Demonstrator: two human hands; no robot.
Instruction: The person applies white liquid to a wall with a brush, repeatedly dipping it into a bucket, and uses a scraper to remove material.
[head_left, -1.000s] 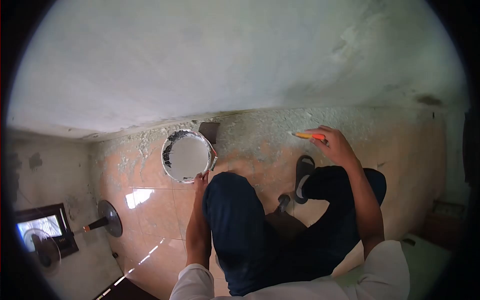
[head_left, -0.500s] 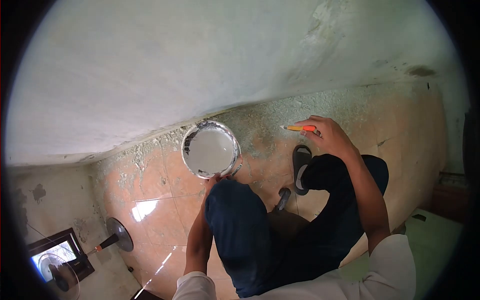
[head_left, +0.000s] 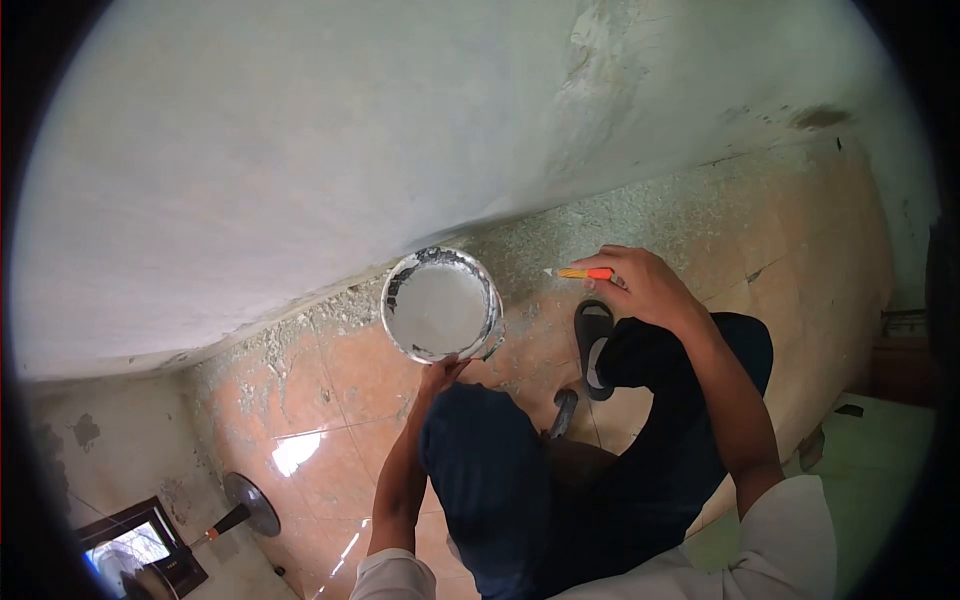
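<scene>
A round white bucket (head_left: 494, 300) with dark smears inside its rim holds pale grey-white paste (head_left: 436, 308). My left hand (head_left: 443, 372) is closed on the near edge of the bucket, partly hidden by my knee. To the right, my right hand (head_left: 632, 283) grips a small tool (head_left: 585, 273) with an orange and yellow handle, its pale tip pointing left toward the bucket. The tool is held above the floor, apart from the bucket and the wall.
A pale, patchy wall (head_left: 300, 150) runs along the far side. Debris covers the tiled floor (head_left: 375, 395) beside it. My sandalled foot (head_left: 594, 350) is below the tool. A fan base (head_left: 252, 504) and a lit screen (head_left: 135, 545) are at lower left.
The view has shifted slightly, so the bucket appears a little further right and the fan base lower. My right hand and the tool appear slightly lower and further left, nearer the bucket.
</scene>
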